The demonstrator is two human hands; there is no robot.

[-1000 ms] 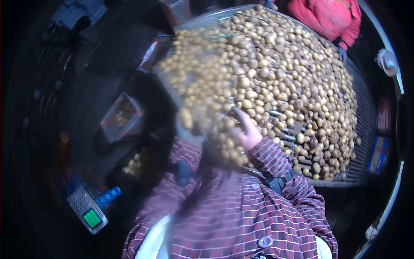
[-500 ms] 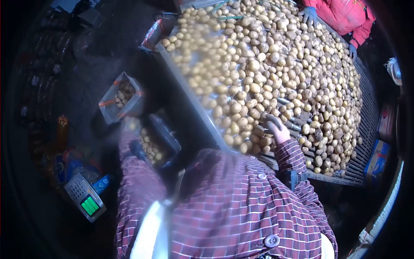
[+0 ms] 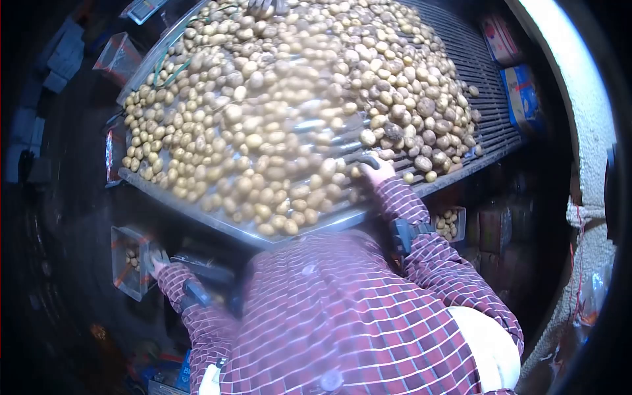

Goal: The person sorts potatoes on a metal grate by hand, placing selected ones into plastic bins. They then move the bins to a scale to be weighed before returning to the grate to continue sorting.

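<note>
My right hand (image 3: 378, 171), in a glove with dark fingertips, reaches onto the front of a sloping table piled with potatoes (image 3: 253, 141). Its fingers stretch left beside a few potatoes at the edge of the heap; some fingertips are hidden. At lower left, my gloved left hand (image 3: 158, 261) is at the near side of a clear plastic crate (image 3: 128, 284) holding several potatoes (image 3: 132, 257). The left fingers look extended and slightly blurred, and no potato shows in them.
Dark slats (image 3: 484, 108) form the table's right side, and a metal rim (image 3: 191, 214) its front. Another crate of potatoes (image 3: 447, 225) stands below right. A co-worker's gloved hand (image 3: 266, 6) touches the far potatoes. A pale wall (image 3: 559, 39) rises at right.
The view has swung to the right, so the table sits further left. My left hand has come to the crate's side. My right hand stays at the table's front among the potatoes.
</note>
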